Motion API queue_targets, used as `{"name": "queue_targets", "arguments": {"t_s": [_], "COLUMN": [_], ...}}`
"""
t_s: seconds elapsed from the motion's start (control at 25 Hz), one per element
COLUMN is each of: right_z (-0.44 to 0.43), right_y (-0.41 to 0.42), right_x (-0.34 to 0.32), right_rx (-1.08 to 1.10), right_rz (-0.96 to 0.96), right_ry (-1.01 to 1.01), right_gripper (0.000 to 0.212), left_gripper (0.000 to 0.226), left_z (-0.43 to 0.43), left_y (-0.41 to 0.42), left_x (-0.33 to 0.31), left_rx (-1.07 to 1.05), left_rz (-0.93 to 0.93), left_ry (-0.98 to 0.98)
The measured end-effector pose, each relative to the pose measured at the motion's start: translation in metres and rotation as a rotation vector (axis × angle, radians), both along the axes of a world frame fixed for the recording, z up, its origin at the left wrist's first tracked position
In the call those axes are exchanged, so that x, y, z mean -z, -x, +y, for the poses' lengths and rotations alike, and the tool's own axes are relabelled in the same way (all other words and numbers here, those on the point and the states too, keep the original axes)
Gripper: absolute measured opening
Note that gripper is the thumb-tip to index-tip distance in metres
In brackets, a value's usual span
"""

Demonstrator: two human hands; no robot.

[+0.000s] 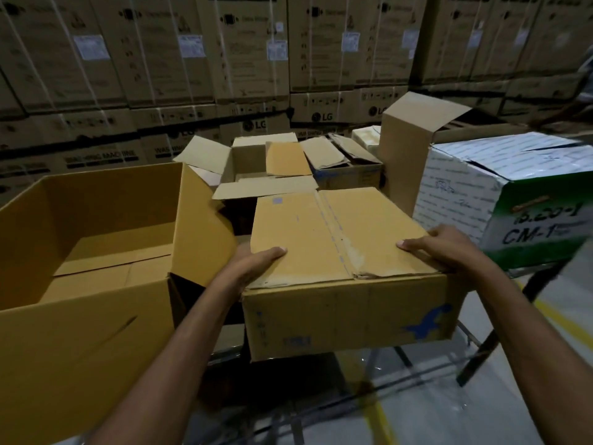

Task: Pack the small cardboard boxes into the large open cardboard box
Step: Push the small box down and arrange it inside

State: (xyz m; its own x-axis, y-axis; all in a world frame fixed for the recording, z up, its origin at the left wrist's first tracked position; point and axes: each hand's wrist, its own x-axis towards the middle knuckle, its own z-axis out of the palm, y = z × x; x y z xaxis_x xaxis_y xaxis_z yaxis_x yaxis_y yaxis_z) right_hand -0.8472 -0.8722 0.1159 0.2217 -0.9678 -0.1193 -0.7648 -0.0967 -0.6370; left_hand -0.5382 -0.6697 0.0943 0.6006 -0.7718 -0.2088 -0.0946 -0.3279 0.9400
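Small cardboard box (321, 239), closed and taped along its top seam, clasped at its two near corners: left hand (256, 264) with thumb flat on the lid and fingers wrapped out of sight down the left side; right hand (449, 248) draped over the right edge, fingers bent onto the lid. Grip on opposite sides, presumably to keep the load level for a sideways carry. Held close beside the large open cardboard box (80, 332), just right of its upright flap (199, 226); not yet inside. Interior of the large box showing only its own bottom flaps; top flaps turned outward, most likely to leave the mouth free for loading from above. Behind: opened cartons (256, 162) with loose flaps, a tall upright carton (407, 155), and at right a white-and-green printed carton (513, 194). Support beneath uncertain: dark metal framing (500, 335) partly visible, top surface hidden by the boxes. Pale floor (433, 419) with yellow painted lines; at the back, strapped and labelled appliance cartons (192, 59) stacked high; dim warehouse lighting.
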Motion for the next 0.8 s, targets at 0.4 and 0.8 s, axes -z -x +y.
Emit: {"name": "queue_targets", "arguments": {"t_s": [0.4,0.8], "right_z": [0.063,0.100], "right_y": [0.036,-0.087], "right_x": [-0.116,-0.130], "right_rx": [0.096,-0.016], "right_rz": [-0.218,-0.540], "right_ry": [0.214,0.459], "right_gripper": [0.074,0.078], "left_gripper": [0.073,0.080], "left_z": [0.028,0.111], "left_y": [0.023,-0.046], "left_x": [-0.129,-0.169], "left_rx": [0.045,-0.122], "left_rz": [-0.175,-0.433], "left_ry": [0.159,0.461]}}
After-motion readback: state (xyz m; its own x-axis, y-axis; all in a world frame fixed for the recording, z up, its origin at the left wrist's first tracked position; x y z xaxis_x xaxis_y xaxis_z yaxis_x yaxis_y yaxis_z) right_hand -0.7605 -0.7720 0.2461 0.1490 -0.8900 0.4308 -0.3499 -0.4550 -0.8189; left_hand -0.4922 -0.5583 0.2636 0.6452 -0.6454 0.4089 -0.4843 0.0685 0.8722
